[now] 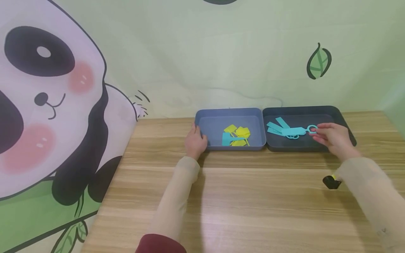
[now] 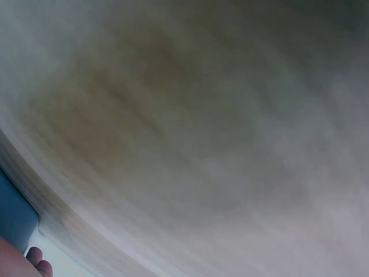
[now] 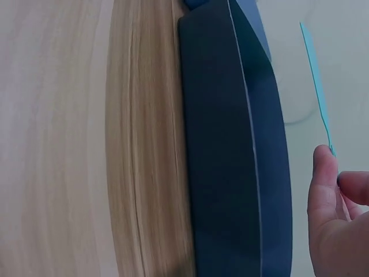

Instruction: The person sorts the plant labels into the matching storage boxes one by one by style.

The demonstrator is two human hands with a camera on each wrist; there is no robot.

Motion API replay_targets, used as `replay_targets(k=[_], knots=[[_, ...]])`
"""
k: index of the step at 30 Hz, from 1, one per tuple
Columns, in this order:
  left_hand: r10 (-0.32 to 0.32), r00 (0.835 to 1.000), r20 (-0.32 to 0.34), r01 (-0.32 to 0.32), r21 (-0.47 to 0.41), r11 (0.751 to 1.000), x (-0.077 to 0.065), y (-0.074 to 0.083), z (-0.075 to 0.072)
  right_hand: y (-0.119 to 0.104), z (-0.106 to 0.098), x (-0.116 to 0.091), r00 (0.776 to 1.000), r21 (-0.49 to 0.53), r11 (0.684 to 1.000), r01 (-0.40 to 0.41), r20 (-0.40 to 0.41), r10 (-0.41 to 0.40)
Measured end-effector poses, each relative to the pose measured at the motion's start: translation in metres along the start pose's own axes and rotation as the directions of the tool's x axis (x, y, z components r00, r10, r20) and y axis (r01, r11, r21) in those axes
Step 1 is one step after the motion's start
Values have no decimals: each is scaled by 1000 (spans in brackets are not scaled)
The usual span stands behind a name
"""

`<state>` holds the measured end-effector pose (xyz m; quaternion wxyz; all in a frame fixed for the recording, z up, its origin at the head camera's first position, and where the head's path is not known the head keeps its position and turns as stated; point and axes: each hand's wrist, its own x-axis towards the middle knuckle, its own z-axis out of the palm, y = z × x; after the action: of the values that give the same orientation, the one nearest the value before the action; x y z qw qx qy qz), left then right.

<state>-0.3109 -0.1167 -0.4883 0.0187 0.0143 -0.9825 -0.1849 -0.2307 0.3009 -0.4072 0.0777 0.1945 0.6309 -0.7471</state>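
Note:
My right hand [image 1: 338, 138] pinches a turquoise ring-ended tag [image 1: 292, 131] by its ring, between thumb and fingers. In the right wrist view the tag [image 3: 316, 78] shows edge-on, raised above the rim of the dark grey tray [image 1: 297, 148]. Below it in that tray lie several more turquoise tags [image 1: 274, 128]. My left hand [image 1: 194, 142] holds the left wall of the blue-grey tray [image 1: 231, 147], thumb at the rim and fingers along the outside. Inside that tray, yellow T-shaped labels [image 1: 243, 132] lie in a heap with one turquoise T-shaped label [image 1: 226, 139] on them.
Both trays stand side by side at the back of a wooden table [image 1: 253, 203], close to a cloth backdrop [image 1: 221, 63] with a printed panda and leaf. A small black device [image 1: 331, 182] hangs by the right sleeve. The left wrist view is mostly blurred.

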Motion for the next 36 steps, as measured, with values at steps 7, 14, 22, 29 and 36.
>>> replay_targets(k=[7,14,22,29,36], knots=[[0,1000,10,0,5,1000,0,2,-2,4,10,12,999,-44,999,15,-50,-17],[-4,1000,2,4,-13,1000,1,2,-3,9,15,25,996,-72,997,-7,-86,1],[-17,1000,12,17,-9,1000,2,1,1,18,15,35,995,-112,994,-17,-98,6],[-10,1000,7,10,0,1000,2,0,1,21,17,39,995,-152,988,3,-101,-18],[-18,1000,7,18,1,1000,1,0,1,23,21,44,986,-284,958,-30,-168,-18]])
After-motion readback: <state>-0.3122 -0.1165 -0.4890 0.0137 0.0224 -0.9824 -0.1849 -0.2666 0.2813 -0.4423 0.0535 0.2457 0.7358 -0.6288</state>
